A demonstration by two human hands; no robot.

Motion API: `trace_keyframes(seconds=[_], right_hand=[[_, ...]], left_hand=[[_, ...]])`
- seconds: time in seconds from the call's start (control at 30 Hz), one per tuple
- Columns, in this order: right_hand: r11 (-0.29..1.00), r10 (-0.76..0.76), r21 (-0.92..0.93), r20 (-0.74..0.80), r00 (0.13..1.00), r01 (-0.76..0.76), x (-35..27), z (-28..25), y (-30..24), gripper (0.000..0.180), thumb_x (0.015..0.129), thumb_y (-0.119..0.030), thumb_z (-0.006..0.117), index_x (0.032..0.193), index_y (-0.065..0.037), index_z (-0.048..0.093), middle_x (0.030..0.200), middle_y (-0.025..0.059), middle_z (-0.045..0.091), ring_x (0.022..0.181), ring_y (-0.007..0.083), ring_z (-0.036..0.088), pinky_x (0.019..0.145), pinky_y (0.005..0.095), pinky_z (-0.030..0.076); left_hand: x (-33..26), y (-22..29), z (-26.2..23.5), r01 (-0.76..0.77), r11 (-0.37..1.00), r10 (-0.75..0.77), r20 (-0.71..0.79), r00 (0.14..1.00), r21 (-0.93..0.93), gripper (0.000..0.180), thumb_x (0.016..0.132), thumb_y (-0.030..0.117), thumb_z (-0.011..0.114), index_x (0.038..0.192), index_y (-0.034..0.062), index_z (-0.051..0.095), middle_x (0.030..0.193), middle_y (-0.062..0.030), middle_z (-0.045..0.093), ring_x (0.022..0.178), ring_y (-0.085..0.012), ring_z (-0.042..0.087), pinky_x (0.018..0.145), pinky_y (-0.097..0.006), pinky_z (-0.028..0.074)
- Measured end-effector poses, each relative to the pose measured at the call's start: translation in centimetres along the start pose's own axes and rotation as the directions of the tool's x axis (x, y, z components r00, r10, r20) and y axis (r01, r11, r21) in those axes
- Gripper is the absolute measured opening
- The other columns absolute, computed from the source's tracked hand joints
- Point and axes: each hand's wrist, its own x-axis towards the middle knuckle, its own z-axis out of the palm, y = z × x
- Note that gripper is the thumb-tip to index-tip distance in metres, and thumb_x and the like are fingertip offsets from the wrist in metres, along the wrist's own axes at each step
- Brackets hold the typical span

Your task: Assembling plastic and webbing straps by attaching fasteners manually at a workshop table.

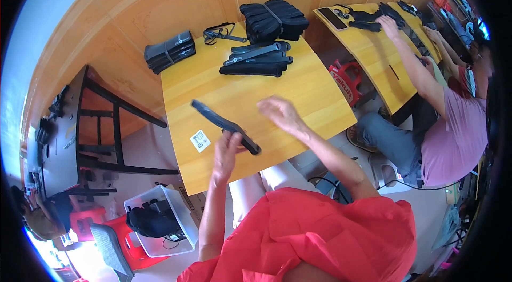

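My left hand (227, 155) grips a long, narrow black folded fabric piece (220, 120) near its lower end. The piece is held slanted over the near left part of the yellow table (298, 95), its far end pointing up and left. To its right, my right hand (281, 113) is above the tabletop, slightly blurred, with loosely bent fingers and nothing visible in them. A white printed label sheet (200, 141) lies left of my left hand. Farther back sits a pile of similar black folded pieces (256, 61), with a grey-black strip across its top.
At the far edge are a banded black bundle (170, 51), a larger banded bundle (274, 19) and a loose strap (225, 33). A co-worker in a pink shirt (453, 138) works at another table on the right. A clear plastic bin (184, 223) stands at lower left.
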Motion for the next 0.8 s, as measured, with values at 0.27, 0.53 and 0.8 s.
trace_keyframes(seconds=[0.27, 0.53, 0.8], right_hand=[[0.824, 0.04, 0.549, 0.19, 0.981, -0.14, -5.2, 4.9, -6.8, 0.042, 0.087, -0.025, 0.059, 0.118, -0.001, 0.044, 0.085, 0.0055, 0.06, 0.081, 0.0136, 0.059, 0.076, 0.0255, 0.046], [0.675, 0.26, 0.712, 0.018, 0.965, -0.195, -7.2, 4.2, -4.6, 0.028, 0.086, -0.024, 0.058, 0.105, -0.004, 0.051, 0.076, 0.0075, 0.061, 0.069, 0.0157, 0.062, 0.063, 0.0254, 0.05], [0.769, 0.23, 0.597, 0.077, 0.97, -0.23, -7.4, 7.3, -0.2, 0.025, 0.085, -0.023, 0.058, 0.099, -0.003, 0.054, 0.07, 0.0077, 0.06, 0.06, 0.0153, 0.061, 0.059, 0.0259, 0.051]], left_hand=[[-7.0, -0.8, 1.2, 0.036, 0.927, -0.089, 0.125, 0.988, 0.374, 0.025, 0.09, 0.016, 0.05, 0.108, -0.0007, 0.049, 0.081, -0.012, 0.058, 0.076, -0.0202, 0.061, 0.067, -0.03, 0.048], [-11.1, 4.7, 2.5, -0.384, 0.866, 0.402, 0.01, 0.916, 0.321, 0.036, 0.085, 0.01, 0.051, 0.12, 0.0006, 0.049, 0.112, -0.0148, 0.053, 0.094, -0.024, 0.056, 0.086, -0.031, 0.041], [-17.1, 16.1, 12.3, 0.596, 0.568, 0.678, 0.733, 0.052, -0.567, 0.039, 0.088, 0.013, 0.057, 0.118, -0.0075, 0.042, 0.111, -0.0173, 0.053, 0.102, -0.0214, 0.055, 0.083, -0.029, 0.046]])
